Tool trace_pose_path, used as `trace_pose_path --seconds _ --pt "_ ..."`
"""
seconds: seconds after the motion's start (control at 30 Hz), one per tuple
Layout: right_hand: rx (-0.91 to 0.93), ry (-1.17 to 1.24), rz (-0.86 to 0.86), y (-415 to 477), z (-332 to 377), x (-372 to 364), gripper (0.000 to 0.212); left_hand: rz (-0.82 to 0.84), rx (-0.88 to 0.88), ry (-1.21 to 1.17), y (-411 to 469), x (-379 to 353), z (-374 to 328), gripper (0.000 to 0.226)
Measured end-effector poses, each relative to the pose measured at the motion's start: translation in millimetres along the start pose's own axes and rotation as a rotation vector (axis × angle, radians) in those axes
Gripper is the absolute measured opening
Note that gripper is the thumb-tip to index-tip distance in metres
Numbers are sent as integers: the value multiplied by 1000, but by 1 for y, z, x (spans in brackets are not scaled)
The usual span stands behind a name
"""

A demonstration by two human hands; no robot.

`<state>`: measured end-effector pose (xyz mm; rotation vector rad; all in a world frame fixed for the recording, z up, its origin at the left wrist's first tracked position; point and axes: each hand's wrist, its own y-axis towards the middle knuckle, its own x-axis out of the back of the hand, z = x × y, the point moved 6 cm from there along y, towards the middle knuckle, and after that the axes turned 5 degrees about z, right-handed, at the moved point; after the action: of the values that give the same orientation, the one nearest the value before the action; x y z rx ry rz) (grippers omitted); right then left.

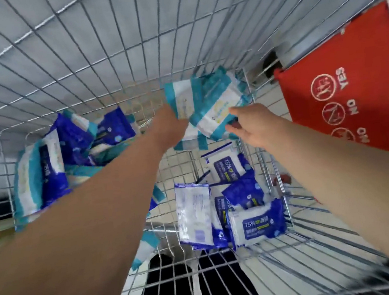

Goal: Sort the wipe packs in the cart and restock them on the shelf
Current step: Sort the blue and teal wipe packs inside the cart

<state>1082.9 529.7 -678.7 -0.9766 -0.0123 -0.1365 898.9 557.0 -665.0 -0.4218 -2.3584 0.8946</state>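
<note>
My left hand (pixel 170 125) grips teal packs (pixel 184 104); my right hand (pixel 249 125), open-fingered, should square the pack at three o'clock (pixel 216 112) into them.

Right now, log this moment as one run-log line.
stage: sorting in cart | left hand: holding teal wipe packs | right hand: open at teal pack | blue packs: lower right

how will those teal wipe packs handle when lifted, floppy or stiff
Probably soft and somewhat floppy: the teal wipe packs look like film pouches. The glossy film may be slippery, so several fanned in the left hand could slide apart.
</note>
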Motion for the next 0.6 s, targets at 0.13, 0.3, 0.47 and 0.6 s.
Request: trace_pose_path --seconds 0.13,0.3,0.47,0.6 --pt "103 -72 -82 2 9 5 22 25 -51 -151 5 -3 0 32" --pt "93 -430 -137 -6 3 15 33 -129 8 93 -20 5 8 17" --pt "62 -823 168 -38 -33 1 35 267 91 304 -64 -37 57 45" --pt "61 -951 266 -32 -55 -6 49 313 100 329 -74 -55 84 55"
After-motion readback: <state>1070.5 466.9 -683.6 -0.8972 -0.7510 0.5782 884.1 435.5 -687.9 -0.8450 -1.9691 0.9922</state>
